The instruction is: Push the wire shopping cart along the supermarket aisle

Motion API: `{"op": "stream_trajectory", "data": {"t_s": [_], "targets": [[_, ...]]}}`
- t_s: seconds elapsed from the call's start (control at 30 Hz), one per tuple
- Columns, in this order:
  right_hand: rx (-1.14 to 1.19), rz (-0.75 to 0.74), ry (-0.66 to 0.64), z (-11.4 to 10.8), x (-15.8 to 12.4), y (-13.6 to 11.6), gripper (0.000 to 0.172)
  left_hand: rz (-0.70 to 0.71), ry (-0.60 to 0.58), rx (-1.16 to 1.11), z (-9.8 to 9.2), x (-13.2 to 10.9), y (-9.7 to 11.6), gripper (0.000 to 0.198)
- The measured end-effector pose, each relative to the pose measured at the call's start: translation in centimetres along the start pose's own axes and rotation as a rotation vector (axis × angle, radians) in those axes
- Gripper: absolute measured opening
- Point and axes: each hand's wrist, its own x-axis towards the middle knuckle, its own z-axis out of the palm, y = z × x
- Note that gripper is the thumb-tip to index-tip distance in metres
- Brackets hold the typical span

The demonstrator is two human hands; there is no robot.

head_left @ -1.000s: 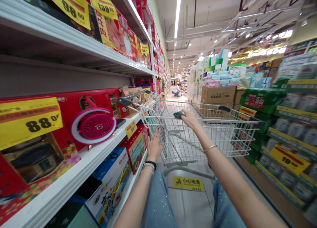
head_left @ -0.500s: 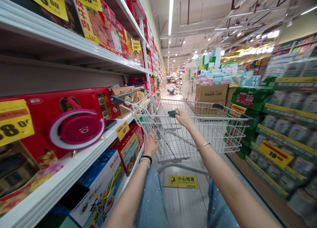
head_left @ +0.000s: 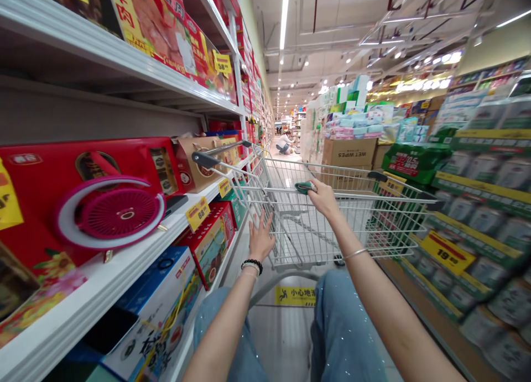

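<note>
A wire shopping cart [head_left: 365,227] stands in the aisle straight ahead of me. My right hand [head_left: 323,198] is closed around the middle of its handle bar, at the green grip [head_left: 305,187]. My left hand [head_left: 260,238] hovers open below the handle, fingers spread, close to the cart's rear mesh and not holding anything. A black bead bracelet is on the left wrist and a thin bangle on the right.
White shelves [head_left: 136,260] run close on my left with red gift boxes, a pink fan [head_left: 112,215] and yellow price tags [head_left: 197,214]. On the right stand green packs and a wet wipes carton [head_left: 349,152]. A person [head_left: 284,143] crouches far down the aisle. A yellow floor sticker [head_left: 295,296] lies below the cart.
I have moved forward along the aisle; the shelf goods have slid back to the left. My left hand's fingers have spread wider. My right leg has swung forward.
</note>
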Motion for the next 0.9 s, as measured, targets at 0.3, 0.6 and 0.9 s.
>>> {"op": "stream_trajectory", "data": {"t_s": [0.3, 0.6, 0.9], "targets": [[-0.013, 0.004, 0.076, -2.4, -1.4, 2.2, 0.036, 0.060, -0.010, -0.064, 1.1, 0.1, 3.0, 0.083], [-0.034, -0.010, 0.146, -4.2, -2.7, 3.7, 0.039, 0.159, -0.033, -0.081, 0.9, -0.1, 5.0, 0.070], [-0.007, -0.086, 0.209, -3.5, -3.4, 3.8, 0.039, 0.157, 0.217, -0.221, -5.1, 0.0, 3.7, 0.060]]}}
